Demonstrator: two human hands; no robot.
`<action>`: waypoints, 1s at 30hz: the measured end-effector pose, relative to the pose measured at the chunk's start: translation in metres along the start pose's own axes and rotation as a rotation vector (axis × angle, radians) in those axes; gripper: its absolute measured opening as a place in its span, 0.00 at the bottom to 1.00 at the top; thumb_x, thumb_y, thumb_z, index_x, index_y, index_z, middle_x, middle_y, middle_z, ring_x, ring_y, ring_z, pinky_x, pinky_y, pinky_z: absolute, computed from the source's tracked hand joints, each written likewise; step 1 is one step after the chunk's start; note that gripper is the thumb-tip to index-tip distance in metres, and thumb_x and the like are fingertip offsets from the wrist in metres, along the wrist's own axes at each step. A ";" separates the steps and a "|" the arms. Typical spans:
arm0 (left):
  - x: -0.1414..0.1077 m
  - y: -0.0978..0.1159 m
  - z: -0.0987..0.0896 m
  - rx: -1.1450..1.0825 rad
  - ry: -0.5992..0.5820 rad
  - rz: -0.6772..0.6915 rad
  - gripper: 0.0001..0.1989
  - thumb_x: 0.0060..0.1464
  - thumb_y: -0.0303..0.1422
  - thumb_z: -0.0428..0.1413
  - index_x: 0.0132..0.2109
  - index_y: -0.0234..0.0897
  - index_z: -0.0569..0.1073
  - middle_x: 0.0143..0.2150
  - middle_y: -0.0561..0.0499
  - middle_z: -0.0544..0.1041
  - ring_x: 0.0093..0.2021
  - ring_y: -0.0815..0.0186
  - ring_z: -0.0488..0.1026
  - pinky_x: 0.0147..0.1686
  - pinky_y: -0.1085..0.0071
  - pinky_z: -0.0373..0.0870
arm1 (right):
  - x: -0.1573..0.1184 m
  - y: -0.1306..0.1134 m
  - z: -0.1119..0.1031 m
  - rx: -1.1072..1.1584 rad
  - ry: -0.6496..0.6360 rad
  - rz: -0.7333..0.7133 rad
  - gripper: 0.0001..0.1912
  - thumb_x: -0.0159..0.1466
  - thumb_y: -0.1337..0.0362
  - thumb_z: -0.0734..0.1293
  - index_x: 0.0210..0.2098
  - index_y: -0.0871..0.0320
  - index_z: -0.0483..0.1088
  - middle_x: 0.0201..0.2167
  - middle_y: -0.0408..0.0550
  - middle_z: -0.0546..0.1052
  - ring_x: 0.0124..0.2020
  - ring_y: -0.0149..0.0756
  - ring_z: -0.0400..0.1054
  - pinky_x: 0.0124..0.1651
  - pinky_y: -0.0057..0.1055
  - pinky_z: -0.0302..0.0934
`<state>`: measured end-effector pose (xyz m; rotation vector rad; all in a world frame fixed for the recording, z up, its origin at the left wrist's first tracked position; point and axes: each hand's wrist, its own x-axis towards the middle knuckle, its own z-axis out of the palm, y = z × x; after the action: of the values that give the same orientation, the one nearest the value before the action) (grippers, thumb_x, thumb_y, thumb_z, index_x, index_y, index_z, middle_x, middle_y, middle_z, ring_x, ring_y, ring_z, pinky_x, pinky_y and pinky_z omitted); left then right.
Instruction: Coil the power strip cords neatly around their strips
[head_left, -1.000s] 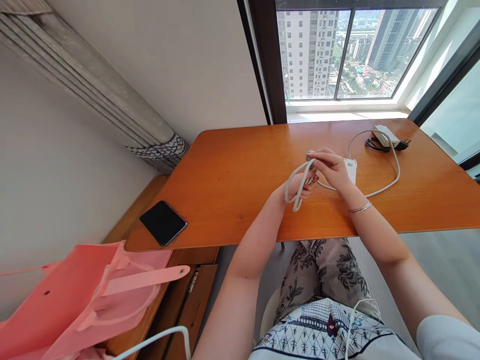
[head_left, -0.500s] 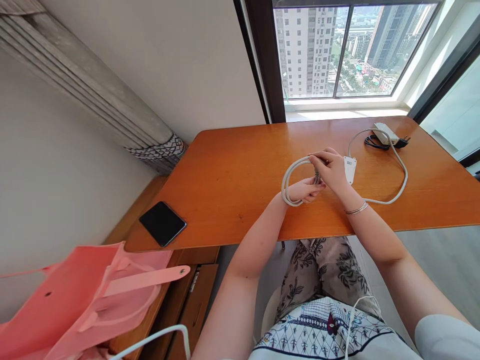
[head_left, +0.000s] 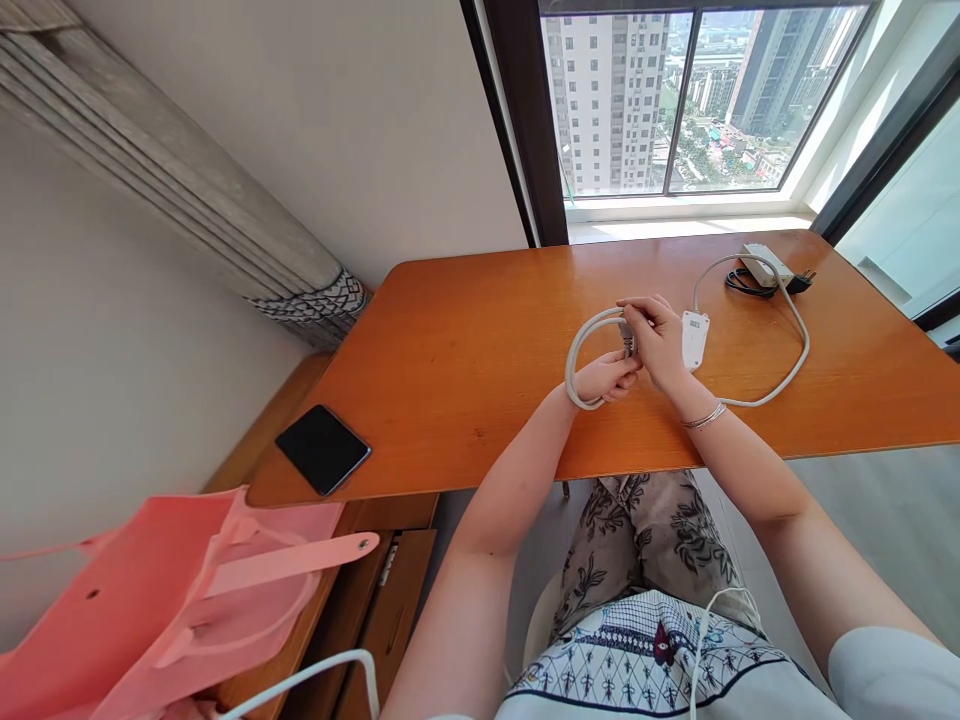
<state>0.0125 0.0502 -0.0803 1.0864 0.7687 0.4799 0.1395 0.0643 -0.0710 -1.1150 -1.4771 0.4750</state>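
Observation:
A grey-white cable (head_left: 574, 360), coiled in a few loops, is held up above the near part of the table. My left hand (head_left: 606, 378) is closed round the lower side of the coil. At the coil's upper right, my right hand (head_left: 654, 335) pinches the cable near a grey ribbed connector end (head_left: 627, 338) that shows between the two hands. Just right of my right hand lies a white box (head_left: 694, 338), partly hidden by the hand. From it the uncoiled stretch of cable (head_left: 802, 335) curves over the right side of the table.
On the brown table (head_left: 450, 370) a white power adapter (head_left: 766, 262) with a black cord and plug (head_left: 801, 283) lies at the back right. A black phone (head_left: 322, 449) rests at the left corner. A pink bag (head_left: 172, 600) hangs below left. A window (head_left: 697, 100) stands behind.
My right hand has shifted slightly, and more of the connector end now shows between my hands. The coil is still held in both hands. The view has moved a little.

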 end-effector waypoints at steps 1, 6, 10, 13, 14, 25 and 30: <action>0.000 0.001 0.000 -0.007 0.013 -0.007 0.23 0.61 0.46 0.60 0.30 0.40 0.56 0.19 0.63 0.52 0.14 0.79 0.44 0.15 0.81 0.40 | 0.000 0.002 0.001 0.005 -0.002 -0.015 0.14 0.70 0.58 0.63 0.42 0.55 0.81 0.37 0.49 0.75 0.41 0.38 0.69 0.45 0.35 0.66; 0.002 0.003 -0.002 -0.055 0.084 -0.003 0.25 0.69 0.51 0.45 0.28 0.40 0.55 0.18 0.62 0.50 0.13 0.79 0.42 0.13 0.81 0.41 | -0.002 0.012 0.006 0.077 -0.031 -0.118 0.18 0.73 0.54 0.61 0.45 0.53 0.81 0.38 0.49 0.74 0.41 0.37 0.69 0.44 0.36 0.68; -0.001 0.007 0.001 -0.114 0.126 0.036 0.26 0.71 0.50 0.39 0.27 0.39 0.56 0.17 0.61 0.50 0.13 0.78 0.43 0.13 0.82 0.44 | -0.004 0.019 0.007 -0.001 -0.070 -0.265 0.21 0.75 0.52 0.59 0.54 0.50 0.79 0.40 0.50 0.72 0.43 0.39 0.70 0.49 0.39 0.68; -0.004 0.011 0.004 -0.141 0.155 0.032 0.26 0.72 0.48 0.37 0.27 0.39 0.56 0.16 0.61 0.50 0.12 0.78 0.44 0.13 0.82 0.44 | -0.004 0.023 0.008 -0.089 -0.082 -0.324 0.22 0.75 0.52 0.58 0.60 0.49 0.76 0.39 0.50 0.72 0.43 0.39 0.69 0.51 0.40 0.68; -0.005 0.013 0.004 -0.144 0.163 0.030 0.26 0.73 0.47 0.37 0.27 0.39 0.56 0.16 0.61 0.50 0.12 0.78 0.44 0.13 0.82 0.44 | -0.004 0.023 0.008 -0.104 -0.088 -0.328 0.23 0.75 0.52 0.57 0.61 0.50 0.75 0.40 0.50 0.72 0.43 0.39 0.69 0.51 0.40 0.68; 0.001 0.013 0.003 -0.039 0.415 0.208 0.16 0.73 0.38 0.42 0.34 0.40 0.62 0.18 0.61 0.52 0.14 0.76 0.46 0.16 0.75 0.44 | -0.005 0.024 0.009 -0.234 -0.219 -0.269 0.28 0.76 0.51 0.56 0.69 0.55 0.67 0.49 0.56 0.72 0.51 0.41 0.69 0.56 0.39 0.66; 0.006 0.005 0.004 0.021 0.487 0.221 0.13 0.71 0.34 0.47 0.34 0.41 0.61 0.18 0.60 0.53 0.15 0.74 0.50 0.18 0.72 0.46 | -0.005 0.020 0.007 -0.307 -0.241 -0.209 0.25 0.75 0.52 0.57 0.64 0.54 0.73 0.41 0.52 0.72 0.44 0.40 0.70 0.52 0.38 0.67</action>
<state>0.0202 0.0540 -0.0765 1.0922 1.0842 0.9482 0.1399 0.0715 -0.0918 -1.1525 -1.9037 0.2466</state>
